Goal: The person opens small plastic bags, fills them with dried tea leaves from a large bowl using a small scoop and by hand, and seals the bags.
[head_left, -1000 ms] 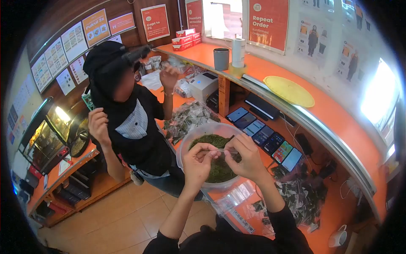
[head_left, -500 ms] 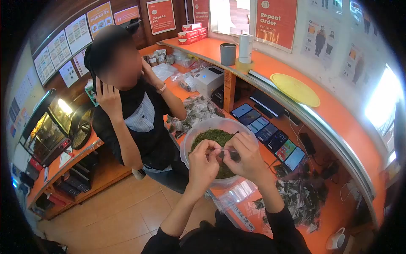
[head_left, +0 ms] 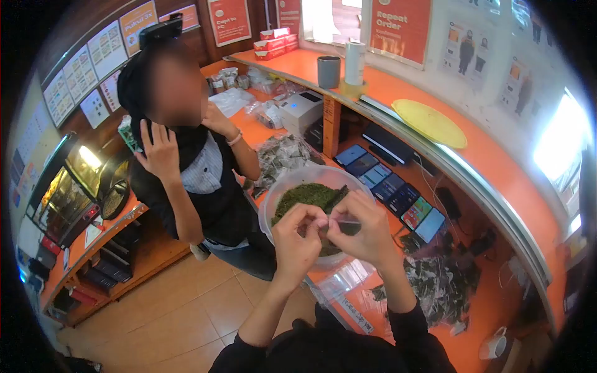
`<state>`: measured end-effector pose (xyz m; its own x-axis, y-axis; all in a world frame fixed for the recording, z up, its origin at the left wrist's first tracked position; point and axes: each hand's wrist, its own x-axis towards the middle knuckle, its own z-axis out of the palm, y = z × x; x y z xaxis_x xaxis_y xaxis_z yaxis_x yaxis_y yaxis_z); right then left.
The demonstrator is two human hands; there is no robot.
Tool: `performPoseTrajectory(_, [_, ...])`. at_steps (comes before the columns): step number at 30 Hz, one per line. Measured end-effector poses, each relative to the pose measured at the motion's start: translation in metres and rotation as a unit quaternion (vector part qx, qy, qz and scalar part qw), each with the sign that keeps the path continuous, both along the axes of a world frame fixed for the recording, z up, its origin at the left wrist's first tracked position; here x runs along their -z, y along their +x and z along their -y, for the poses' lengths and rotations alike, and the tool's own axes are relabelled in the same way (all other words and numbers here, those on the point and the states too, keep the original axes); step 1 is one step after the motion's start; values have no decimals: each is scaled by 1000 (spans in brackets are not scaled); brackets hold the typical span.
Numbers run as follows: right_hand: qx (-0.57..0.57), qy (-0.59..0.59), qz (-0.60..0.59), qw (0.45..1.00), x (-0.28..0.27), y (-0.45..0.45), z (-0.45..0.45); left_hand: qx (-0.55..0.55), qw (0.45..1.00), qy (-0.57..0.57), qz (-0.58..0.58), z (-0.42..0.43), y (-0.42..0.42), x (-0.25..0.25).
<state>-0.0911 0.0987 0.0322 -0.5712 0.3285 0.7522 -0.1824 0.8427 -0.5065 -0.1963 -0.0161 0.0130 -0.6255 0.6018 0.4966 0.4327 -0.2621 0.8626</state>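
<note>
Both my hands meet over a round translucent plastic tub (head_left: 266, 208), their fingertips pinched close together. Between them is the edge of what looks like a small clear plastic bag (head_left: 347, 221), mostly hidden by the fingers. My left hand (head_left: 296, 242) is closed on its left side and my right hand (head_left: 364, 233) on its right. A dark, narrow thing (head_left: 336, 198) sticks up beside my right index finger; I cannot tell what it is. Finely crumbled green flakes (head_left: 305, 198) lie in the tub below.
Small clear packets with dark green contents (head_left: 438, 289) are heaped to the right, more packets (head_left: 287, 155) behind the tub. Several phones (head_left: 388, 186) line the counter. A person (head_left: 199, 161) stands at left, hands raised near the head. A white mug (head_left: 493, 344) lies at lower right.
The view has shifted slightly. My fingertips stay pinched together over the tub, and the dark narrow thing beside my right hand shows more. The other person's head has turned.
</note>
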Motion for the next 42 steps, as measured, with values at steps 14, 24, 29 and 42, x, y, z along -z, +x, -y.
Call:
performPoseTrajectory(14, [230,-196,98,948,-5,134,-6,203,973,7,109,-7,38,-9])
performPoseTrajectory(24, [192,-36,317,928,151,124,-26,451,878,-146,-66,22,33,70])
performPoseTrajectory(29, [256,-117,284,917,238,97,-21,450,824,-344,-15,36,34,148])
performPoseTrajectory(42, [319,-263,100,905,234,113,-28,302,871,-320,220,4,51,219])
